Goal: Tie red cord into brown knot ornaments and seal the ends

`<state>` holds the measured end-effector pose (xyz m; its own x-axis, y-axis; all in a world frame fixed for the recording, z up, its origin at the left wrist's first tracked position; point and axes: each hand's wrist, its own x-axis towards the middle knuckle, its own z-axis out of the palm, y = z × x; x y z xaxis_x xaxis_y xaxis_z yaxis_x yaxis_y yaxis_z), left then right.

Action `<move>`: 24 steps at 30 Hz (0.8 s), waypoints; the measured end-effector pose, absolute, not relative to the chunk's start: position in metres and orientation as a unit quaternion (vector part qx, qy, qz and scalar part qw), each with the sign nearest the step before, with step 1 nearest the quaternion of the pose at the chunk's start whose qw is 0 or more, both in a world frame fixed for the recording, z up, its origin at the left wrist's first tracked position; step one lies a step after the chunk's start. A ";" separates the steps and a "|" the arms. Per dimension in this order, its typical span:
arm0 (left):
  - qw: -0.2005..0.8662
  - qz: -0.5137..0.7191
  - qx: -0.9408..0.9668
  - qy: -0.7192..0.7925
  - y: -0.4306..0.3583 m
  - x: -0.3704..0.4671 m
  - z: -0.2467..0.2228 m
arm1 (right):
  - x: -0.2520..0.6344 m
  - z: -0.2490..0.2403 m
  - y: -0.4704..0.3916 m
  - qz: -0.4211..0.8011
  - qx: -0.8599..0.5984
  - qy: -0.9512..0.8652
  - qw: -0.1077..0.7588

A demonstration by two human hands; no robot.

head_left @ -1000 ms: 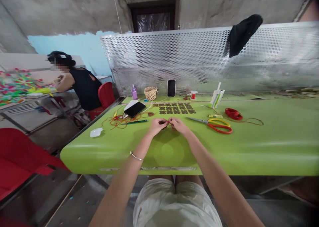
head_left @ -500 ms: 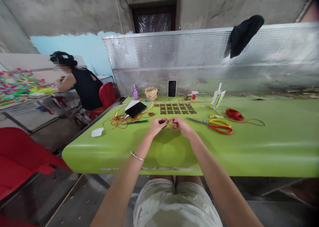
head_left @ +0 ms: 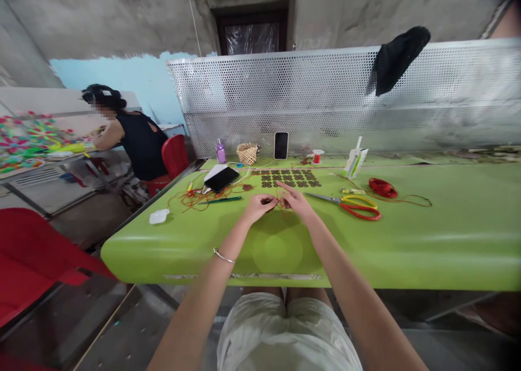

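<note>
My left hand (head_left: 259, 207) is closed in a pinch over the table, gripping a red cord (head_left: 278, 202) and a small dark piece mostly hidden by the fingers. Close beside it, my right hand (head_left: 293, 202) has its index finger stretched out toward the upper left, while thumb and other fingers curl around the same cord. Thin ends of the cord show between the hands. Just beyond them lie rows of brown flower-shaped pieces (head_left: 287, 178). To the right rest scissors (head_left: 345, 203) with yellow and red handles, and a bundle of red cord (head_left: 382, 187).
At left are a tangle of orange-red cord (head_left: 195, 199), a green pen (head_left: 222, 200), a black phone (head_left: 222, 179) and a white lid (head_left: 158, 216). Further back stand a woven basket (head_left: 247, 153), an upright phone (head_left: 280, 145) and a carton (head_left: 355, 162). A co-worker (head_left: 136, 135) sits at another table.
My right index finger has lifted and straightened away from the cord. The right hand has shifted slightly, and the cord now runs upward between the hands. The left hand has barely moved.
</note>
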<state>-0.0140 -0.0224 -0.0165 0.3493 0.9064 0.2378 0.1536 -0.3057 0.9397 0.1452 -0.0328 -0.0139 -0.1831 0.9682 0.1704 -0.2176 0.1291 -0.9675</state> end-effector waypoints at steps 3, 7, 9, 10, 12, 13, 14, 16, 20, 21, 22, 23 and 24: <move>0.451 0.417 0.688 0.387 -0.023 -0.014 -0.016 | 0.146 -0.020 -0.027 0.513 -0.389 -0.537 0.545; 0.456 0.425 0.673 0.398 -0.023 -0.014 -0.016 | 0.154 -0.025 -0.020 0.439 -0.439 -0.515 0.591; 0.462 0.430 0.662 0.404 -0.022 -0.014 -0.016 | 0.158 -0.027 -0.018 0.397 -0.474 -0.511 0.598; 0.465 0.433 0.656 0.407 -0.022 -0.014 -0.016 | 0.159 -0.028 -0.018 0.374 -0.491 -0.514 0.595; 0.472 0.438 0.643 0.414 -0.021 -0.015 -0.017 | 0.159 -0.029 -0.018 0.330 -0.518 -0.536 0.579; 0.476 0.439 0.638 0.417 -0.020 -0.015 -0.017 | 0.158 -0.029 -0.019 0.311 -0.526 -0.554 0.566; 0.479 0.440 0.633 0.420 -0.020 -0.015 -0.017 | 0.156 -0.029 -0.021 0.294 -0.529 -0.575 0.550; 0.482 0.439 0.627 0.426 -0.018 -0.016 -0.017 | 0.151 -0.027 -0.024 0.268 -0.526 -0.619 0.519; 0.485 0.428 0.624 0.438 -0.017 -0.017 -0.018 | 0.144 -0.022 -0.033 0.211 -0.513 -0.673 0.488; 0.486 0.425 0.624 0.439 -0.017 -0.017 -0.018 | 0.144 -0.021 -0.035 0.197 -0.512 -0.679 0.488; 0.488 0.423 0.624 0.439 -0.017 -0.017 -0.018 | 0.144 -0.020 -0.036 0.185 -0.510 -0.684 0.488; 0.490 0.423 0.624 0.438 -0.017 -0.017 -0.018 | 0.144 -0.019 -0.037 0.178 -0.505 -0.691 0.486; 0.491 0.426 0.623 0.435 -0.017 -0.017 -0.017 | 0.144 -0.018 -0.037 0.175 -0.498 -0.701 0.480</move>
<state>-0.0168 -0.0174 -0.0174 0.2582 0.9606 0.1029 0.1237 -0.1385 0.9826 0.1444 -0.0372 -0.0184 -0.0431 0.8658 0.4985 0.5293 0.4430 -0.7236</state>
